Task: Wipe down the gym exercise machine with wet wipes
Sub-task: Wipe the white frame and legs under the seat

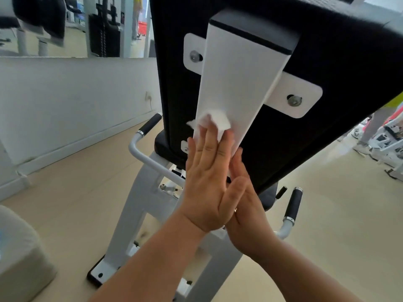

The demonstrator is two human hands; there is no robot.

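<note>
The gym machine's black back pad (327, 51) tilts over me, seen from behind, with a white steel beam (235, 79) bolted down its middle. A crumpled white wet wipe (214, 120) lies against the lower part of that beam. My left hand (207, 184) is laid flat on the beam, fingers pointing up, fingertips pressing the wipe to the metal. My right hand (248, 210) sits just right of it, flat along the beam's side edge, holding nothing and partly hidden behind my left hand.
Black-gripped handles stick out at the left (150, 124) and right (293, 203) of the white frame (139, 205). A white wall (65, 101) with a mirror (54, 25) runs along the left. Another person's legs (375, 127) and other machines stand far right. A grey padded object (19, 247) sits bottom left.
</note>
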